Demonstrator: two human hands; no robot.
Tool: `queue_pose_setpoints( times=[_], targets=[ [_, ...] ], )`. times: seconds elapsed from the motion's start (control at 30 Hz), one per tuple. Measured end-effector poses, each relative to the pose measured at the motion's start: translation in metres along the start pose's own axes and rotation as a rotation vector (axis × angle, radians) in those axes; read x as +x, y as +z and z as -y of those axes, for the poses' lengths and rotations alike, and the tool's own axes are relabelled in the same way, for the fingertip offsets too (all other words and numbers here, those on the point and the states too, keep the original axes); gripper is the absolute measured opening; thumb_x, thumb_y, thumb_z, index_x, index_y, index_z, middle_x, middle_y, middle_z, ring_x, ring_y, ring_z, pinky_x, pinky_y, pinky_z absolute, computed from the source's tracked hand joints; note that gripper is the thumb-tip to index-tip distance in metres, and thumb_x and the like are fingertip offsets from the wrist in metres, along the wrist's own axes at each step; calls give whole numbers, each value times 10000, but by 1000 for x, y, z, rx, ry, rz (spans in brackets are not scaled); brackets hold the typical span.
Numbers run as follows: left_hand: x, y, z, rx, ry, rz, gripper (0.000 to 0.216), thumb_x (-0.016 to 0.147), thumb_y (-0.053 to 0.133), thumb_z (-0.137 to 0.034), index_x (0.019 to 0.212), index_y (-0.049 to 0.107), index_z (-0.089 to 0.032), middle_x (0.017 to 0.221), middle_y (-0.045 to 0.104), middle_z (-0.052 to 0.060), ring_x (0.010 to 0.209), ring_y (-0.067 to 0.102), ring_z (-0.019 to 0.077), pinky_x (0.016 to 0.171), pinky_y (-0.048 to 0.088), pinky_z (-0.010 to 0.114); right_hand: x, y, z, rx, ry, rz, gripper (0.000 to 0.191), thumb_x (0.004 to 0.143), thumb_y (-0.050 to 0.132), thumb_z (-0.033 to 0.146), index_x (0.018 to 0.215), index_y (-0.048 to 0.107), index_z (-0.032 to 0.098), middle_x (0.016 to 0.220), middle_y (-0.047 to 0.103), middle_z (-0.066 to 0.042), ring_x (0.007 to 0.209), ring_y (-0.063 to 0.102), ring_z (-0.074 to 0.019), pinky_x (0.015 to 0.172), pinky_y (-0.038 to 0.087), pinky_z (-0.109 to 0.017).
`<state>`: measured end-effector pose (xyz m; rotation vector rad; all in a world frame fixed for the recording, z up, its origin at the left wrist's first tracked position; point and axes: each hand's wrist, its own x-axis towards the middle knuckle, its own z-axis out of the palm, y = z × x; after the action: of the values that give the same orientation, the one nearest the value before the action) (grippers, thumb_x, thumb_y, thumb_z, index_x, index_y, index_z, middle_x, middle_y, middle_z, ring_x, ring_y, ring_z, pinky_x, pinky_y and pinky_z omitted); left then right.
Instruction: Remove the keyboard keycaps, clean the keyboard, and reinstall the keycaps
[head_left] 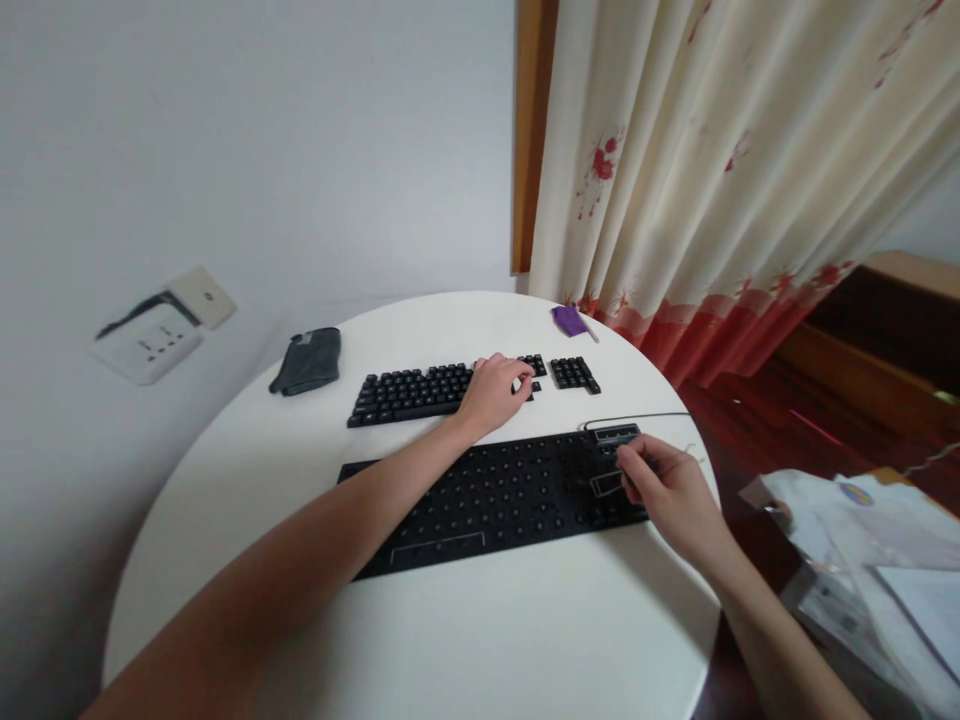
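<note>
A black keyboard base (pixel 495 500) with its keycaps removed lies near me on the round white table (pixel 450 640). Behind it, several loose black keycaps (pixel 412 392) are laid out in keyboard order, with a separate number-pad block (pixel 574 374). My left hand (pixel 496 392) reaches over the keycap rows, fingers curled in a pinch on a keycap. My right hand (pixel 664 482) rests at the right end of the keyboard base, fingers pinched together near the number-pad area; what they hold is too small to make out.
A dark folded cloth pouch (pixel 307 362) lies at the table's back left. A purple tool (pixel 570 320) sits at the back near the floral curtain (pixel 712 180). A wall socket (pixel 154 338) is at left. Papers (pixel 870 540) lie at right, below table level.
</note>
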<state>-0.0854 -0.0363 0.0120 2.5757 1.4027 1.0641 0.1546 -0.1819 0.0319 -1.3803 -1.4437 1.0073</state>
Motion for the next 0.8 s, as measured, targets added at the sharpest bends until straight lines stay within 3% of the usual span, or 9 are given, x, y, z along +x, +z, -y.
queue_pose_setpoints(
  times=[0.13,0.27,0.5,0.57,0.67,0.8],
  targets=[
    [0,-1,-2,-6,14,4,163,913,542,-187,954,696,-222,941,748,11,913,579,229,824,375,386,-23,-4,-17,-147,-28,-3,376,926,539,493,638,483,258,533,479,25,506,450,-166,498,353,-290],
    [0,-1,-4,-14,8,9,171,912,538,-175,956,698,-215,940,746,16,917,579,229,830,374,386,-28,4,-17,-262,-70,19,377,954,482,480,649,451,260,550,472,22,524,458,-174,528,358,-298],
    [0,-3,-5,-5,-12,36,179,915,534,-169,954,702,-213,944,744,11,917,576,217,834,373,376,-28,28,-7,-630,-141,-14,257,955,441,397,746,461,249,516,437,34,439,402,-162,514,220,-305],
    [-1,-3,-5,-7,-8,35,177,916,534,-168,952,702,-213,944,744,8,914,576,214,835,374,373,-25,26,-10,-588,-115,-5,281,956,443,415,736,469,243,516,449,27,455,430,-164,512,242,-298],
    [-1,-2,-4,-11,2,28,173,916,536,-168,950,699,-216,942,742,5,914,577,213,833,374,372,-18,16,-18,-313,-14,41,364,964,442,486,706,479,232,508,491,18,469,463,-152,489,311,-273],
    [-1,-1,-2,-33,10,18,172,912,542,-164,957,700,-218,944,743,1,902,584,207,840,384,376,-14,5,-21,-41,108,19,409,917,530,553,684,507,217,448,499,33,384,398,-112,404,285,-242]
  ],
)
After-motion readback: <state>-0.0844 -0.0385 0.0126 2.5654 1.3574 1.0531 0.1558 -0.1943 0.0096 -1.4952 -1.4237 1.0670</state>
